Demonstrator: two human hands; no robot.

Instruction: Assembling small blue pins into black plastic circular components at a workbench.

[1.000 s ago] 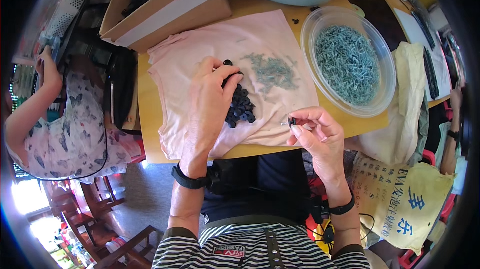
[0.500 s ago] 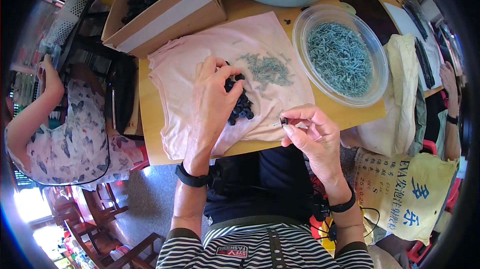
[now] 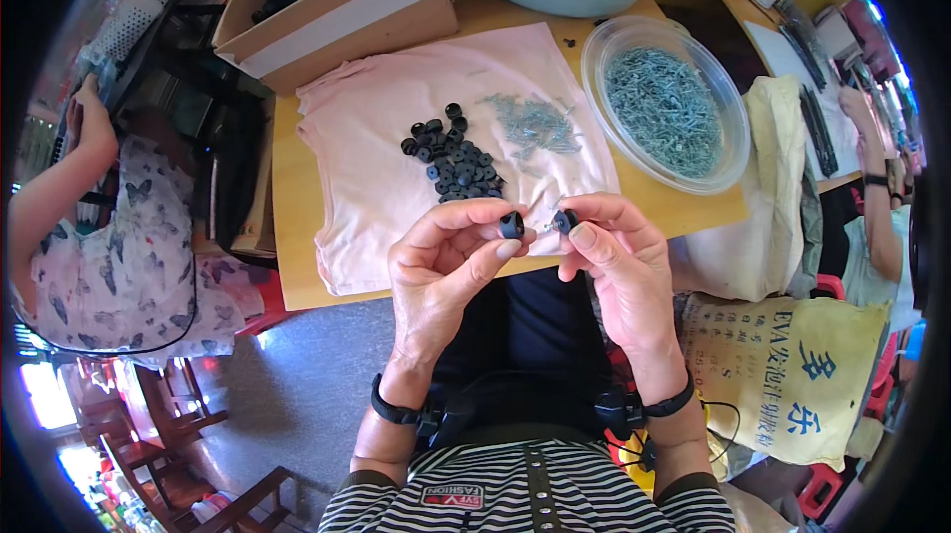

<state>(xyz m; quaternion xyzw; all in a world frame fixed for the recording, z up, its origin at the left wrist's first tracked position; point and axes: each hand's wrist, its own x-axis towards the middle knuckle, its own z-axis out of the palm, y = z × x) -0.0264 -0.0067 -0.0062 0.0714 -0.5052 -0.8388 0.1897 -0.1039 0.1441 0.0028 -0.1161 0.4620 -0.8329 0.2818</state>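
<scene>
Left hand (image 3: pixel 446 261) and right hand (image 3: pixel 619 261), just apart, each pinching a small part at the table edge.

The left hand's fingertips are closed on a small round black rubber washer (image 3: pixel 511 225); the right hand's grip another black washer with a screw (image 3: pixel 563 222); just beyond them a heap of loose black washers (image 3: pixel 454 159) and scattered silver metal screws (image 3: pixel 535 124) lie on a pale pink cloth (image 3: pixel 367 147); a clear round plastic bowl of screws (image 3: pixel 666 107) sits beyond the right hand.
</scene>
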